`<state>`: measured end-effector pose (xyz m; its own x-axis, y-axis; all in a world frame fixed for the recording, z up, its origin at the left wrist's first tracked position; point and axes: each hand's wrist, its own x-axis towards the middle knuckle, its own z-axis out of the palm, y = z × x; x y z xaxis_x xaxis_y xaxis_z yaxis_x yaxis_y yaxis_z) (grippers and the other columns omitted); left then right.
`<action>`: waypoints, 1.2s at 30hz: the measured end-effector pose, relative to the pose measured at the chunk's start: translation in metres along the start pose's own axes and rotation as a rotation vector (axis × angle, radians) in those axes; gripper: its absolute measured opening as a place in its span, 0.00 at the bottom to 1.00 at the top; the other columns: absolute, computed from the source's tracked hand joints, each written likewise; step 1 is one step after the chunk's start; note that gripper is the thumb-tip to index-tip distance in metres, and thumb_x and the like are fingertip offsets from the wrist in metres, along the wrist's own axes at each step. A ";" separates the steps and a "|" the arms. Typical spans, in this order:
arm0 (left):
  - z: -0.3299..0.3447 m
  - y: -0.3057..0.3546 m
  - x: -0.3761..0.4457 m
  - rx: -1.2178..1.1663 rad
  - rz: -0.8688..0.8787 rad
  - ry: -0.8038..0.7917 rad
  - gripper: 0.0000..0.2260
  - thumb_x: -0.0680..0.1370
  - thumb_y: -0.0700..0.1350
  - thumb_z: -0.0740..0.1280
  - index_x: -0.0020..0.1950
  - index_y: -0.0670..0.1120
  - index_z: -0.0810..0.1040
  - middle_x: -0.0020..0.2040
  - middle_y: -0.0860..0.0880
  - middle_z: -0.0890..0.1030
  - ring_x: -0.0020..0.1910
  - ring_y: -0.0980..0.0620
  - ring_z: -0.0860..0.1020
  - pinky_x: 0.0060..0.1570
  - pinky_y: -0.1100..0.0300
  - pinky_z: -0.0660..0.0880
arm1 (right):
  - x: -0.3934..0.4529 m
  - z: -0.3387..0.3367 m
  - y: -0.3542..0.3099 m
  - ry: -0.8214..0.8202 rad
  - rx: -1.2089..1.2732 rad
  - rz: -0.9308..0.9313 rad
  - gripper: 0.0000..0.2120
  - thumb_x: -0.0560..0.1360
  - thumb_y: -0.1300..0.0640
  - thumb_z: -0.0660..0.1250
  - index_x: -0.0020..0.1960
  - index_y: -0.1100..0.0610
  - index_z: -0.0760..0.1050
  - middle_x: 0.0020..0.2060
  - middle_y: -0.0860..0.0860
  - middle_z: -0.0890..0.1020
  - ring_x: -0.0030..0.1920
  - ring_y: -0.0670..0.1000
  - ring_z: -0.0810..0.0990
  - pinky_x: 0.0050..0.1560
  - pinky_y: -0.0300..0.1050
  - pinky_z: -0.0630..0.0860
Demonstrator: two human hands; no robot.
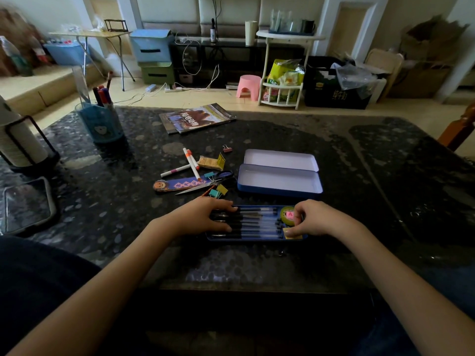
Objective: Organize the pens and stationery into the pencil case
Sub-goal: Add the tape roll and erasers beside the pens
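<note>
Left hand (203, 214): fingers spread flat, pressing on the row of black pens (253, 223) in the blue tray (257, 238). Right hand (312, 218): fingers curled, pinching a small yellow item (291, 233) at the tray's right end (identity unclear). Open pencil case (279, 187) just behind; scissors (205, 183) and markers (191, 164) lie left of the case.

Glossy speckled stone table (282, 129); painted metal pencil case (279, 188); glossy paper magazine (196, 118).
</note>
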<state>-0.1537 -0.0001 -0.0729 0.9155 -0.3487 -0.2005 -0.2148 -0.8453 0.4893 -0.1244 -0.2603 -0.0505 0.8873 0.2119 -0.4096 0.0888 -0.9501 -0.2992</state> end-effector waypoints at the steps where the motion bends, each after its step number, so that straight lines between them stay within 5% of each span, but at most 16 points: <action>1: 0.000 0.000 0.000 -0.006 -0.001 -0.006 0.24 0.73 0.52 0.70 0.69 0.55 0.70 0.72 0.56 0.67 0.69 0.57 0.66 0.68 0.58 0.63 | 0.000 0.000 0.000 -0.003 0.002 0.002 0.13 0.68 0.49 0.76 0.39 0.51 0.71 0.44 0.49 0.79 0.42 0.46 0.76 0.44 0.42 0.74; 5: -0.006 -0.005 -0.002 -0.153 -0.031 -0.014 0.18 0.73 0.52 0.70 0.63 0.56 0.75 0.66 0.56 0.73 0.64 0.57 0.71 0.66 0.55 0.68 | -0.001 -0.003 0.000 -0.023 0.012 0.003 0.12 0.70 0.49 0.74 0.39 0.52 0.72 0.42 0.48 0.78 0.39 0.45 0.75 0.38 0.39 0.71; 10: -0.020 -0.021 -0.006 -0.167 -0.189 0.470 0.05 0.76 0.45 0.68 0.51 0.51 0.79 0.44 0.55 0.79 0.42 0.57 0.77 0.45 0.62 0.74 | 0.002 -0.004 0.001 0.032 0.092 0.017 0.11 0.71 0.47 0.73 0.41 0.53 0.74 0.41 0.49 0.79 0.40 0.46 0.76 0.38 0.40 0.72; 16: -0.007 -0.040 -0.002 0.095 -0.302 0.436 0.08 0.74 0.46 0.69 0.51 0.45 0.81 0.50 0.48 0.81 0.46 0.53 0.77 0.50 0.57 0.76 | 0.002 -0.004 0.002 0.066 0.089 -0.010 0.10 0.73 0.47 0.70 0.40 0.53 0.75 0.39 0.49 0.79 0.39 0.46 0.77 0.36 0.41 0.71; 23: -0.016 -0.031 -0.007 0.202 -0.443 0.610 0.05 0.76 0.43 0.62 0.46 0.43 0.77 0.45 0.44 0.80 0.45 0.43 0.78 0.40 0.54 0.72 | 0.002 -0.003 0.005 0.122 0.121 -0.025 0.11 0.74 0.47 0.70 0.38 0.53 0.75 0.36 0.49 0.79 0.36 0.47 0.77 0.39 0.43 0.73; 31: -0.059 -0.009 -0.032 -0.087 -0.360 0.753 0.04 0.73 0.38 0.69 0.46 0.44 0.81 0.38 0.49 0.79 0.38 0.53 0.76 0.39 0.62 0.70 | 0.003 -0.002 0.003 0.211 0.158 -0.143 0.08 0.75 0.50 0.69 0.39 0.52 0.76 0.36 0.49 0.80 0.39 0.48 0.79 0.41 0.45 0.77; 36: -0.034 0.013 -0.023 -0.733 -0.378 0.500 0.01 0.75 0.40 0.69 0.45 0.44 0.78 0.38 0.44 0.84 0.33 0.54 0.82 0.34 0.64 0.78 | -0.002 0.003 -0.013 0.099 0.291 -0.346 0.02 0.77 0.53 0.67 0.46 0.47 0.76 0.43 0.44 0.79 0.44 0.41 0.77 0.43 0.35 0.73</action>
<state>-0.1665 0.0107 -0.0334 0.9561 0.2506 -0.1516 0.2343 -0.3440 0.9093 -0.1282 -0.2480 -0.0483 0.8683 0.4685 -0.1631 0.2688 -0.7207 -0.6390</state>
